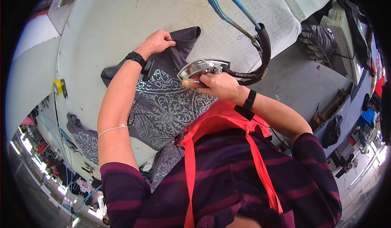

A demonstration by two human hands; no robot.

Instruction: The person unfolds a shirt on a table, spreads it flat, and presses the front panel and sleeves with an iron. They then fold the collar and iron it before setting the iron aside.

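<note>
A dark grey garment [166, 105] with a silvery, glittering ornamental pattern lies spread on the pale padded pressing table [122, 11]. My left hand [158, 41] pinches a plain grey part of it near its far edge, where the fabric stands up in a loop. My right hand [222, 86] grips the wooden handle of a steam iron [203, 69]. The iron is tilted on or just above the garment's right side; whether its soleplate touches the cloth cannot be told. A black-sleeved hose [265, 53] runs from the iron's rear up to blue tubes.
A yellow tape measure [58, 87] lies at the table's left edge. Another patterned grey garment [84, 139] is at the lower left, and more patterned cloth [166, 163] hangs by my waist. Blue tubes [227, 1] come down from above. A side table [339, 127] stands at the right.
</note>
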